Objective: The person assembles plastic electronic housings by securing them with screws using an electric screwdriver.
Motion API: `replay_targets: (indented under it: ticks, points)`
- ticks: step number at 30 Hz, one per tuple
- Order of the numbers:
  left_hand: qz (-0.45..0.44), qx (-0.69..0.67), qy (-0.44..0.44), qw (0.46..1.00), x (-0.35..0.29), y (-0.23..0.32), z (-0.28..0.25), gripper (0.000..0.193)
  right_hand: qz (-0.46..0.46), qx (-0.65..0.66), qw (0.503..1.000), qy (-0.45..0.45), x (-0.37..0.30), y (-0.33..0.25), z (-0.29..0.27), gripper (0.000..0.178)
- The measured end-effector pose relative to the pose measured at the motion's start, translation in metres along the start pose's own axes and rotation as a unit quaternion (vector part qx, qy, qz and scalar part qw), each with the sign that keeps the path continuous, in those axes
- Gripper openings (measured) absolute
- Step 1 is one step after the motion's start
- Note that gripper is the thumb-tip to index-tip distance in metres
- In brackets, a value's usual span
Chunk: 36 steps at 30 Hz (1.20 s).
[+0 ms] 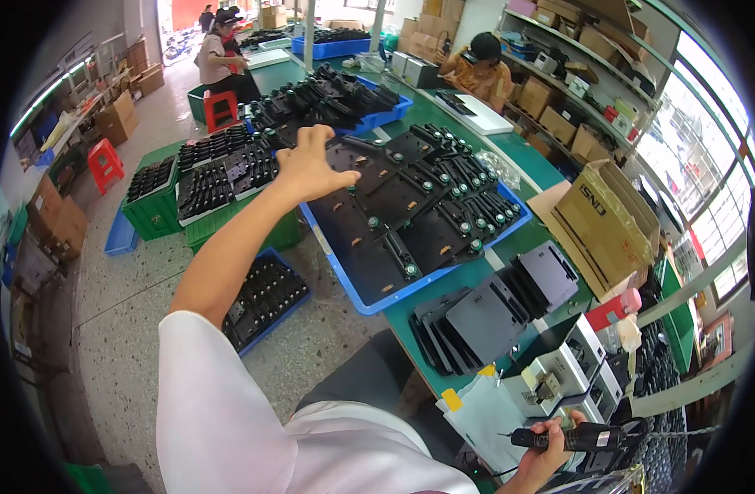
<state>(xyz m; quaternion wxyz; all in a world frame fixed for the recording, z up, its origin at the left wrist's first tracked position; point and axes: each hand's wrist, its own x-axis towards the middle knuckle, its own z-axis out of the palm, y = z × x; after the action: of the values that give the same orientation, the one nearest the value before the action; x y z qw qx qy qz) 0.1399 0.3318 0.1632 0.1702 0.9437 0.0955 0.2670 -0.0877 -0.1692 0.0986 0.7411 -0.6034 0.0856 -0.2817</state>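
My left hand is stretched out over the left edge of a large blue tray, fingers apart and curved, with nothing visible in it. Black parts fill the tray: flat black plates and several black bars with round greenish-silver ends. At the lower right, my right hand is closed around a black electric screwdriver, whose thin bit points left. Just beyond that hand stands a white-and-grey metal fixture on the green bench.
Stacked dark grey panels lie between tray and fixture. An open cardboard box and a red bottle stand at the right. Green crates of black parts are at the left. Two people sit across the bench.
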Motion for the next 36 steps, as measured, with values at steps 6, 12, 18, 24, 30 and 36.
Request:
replay_targets:
  ticks: [6,12,18,24,30,36]
  points:
    - [0.217,-0.164,0.051,0.961,-0.078,0.042,-0.036,0.077,-0.029,0.067,0.997,0.010,-0.013,-0.013,-0.020,0.069]
    - [0.320,-0.311,-0.093,0.890,-0.181,0.090,-0.048,0.091,-0.167,0.088,0.982,-0.024,0.028,-0.035,-0.005,0.060]
    - [0.424,-0.339,-0.238,0.806,-0.240,0.169,0.002,0.071,-0.230,0.081,0.970,0.000,0.058,-0.020,0.003,0.056]
    - [0.461,-0.322,-0.277,0.779,-0.291,0.212,0.099,0.068,-0.217,0.094,0.972,0.004,0.079,0.010,0.015,0.050]
    - [0.490,-0.325,-0.317,0.745,-0.290,0.220,0.136,0.070,-0.189,0.102,0.977,0.014,0.085,0.022,0.011,0.048]
    - [0.489,-0.282,-0.358,0.744,-0.280,0.224,0.130,0.066,-0.195,0.001,0.981,0.008,0.084,0.023,0.012,0.047]
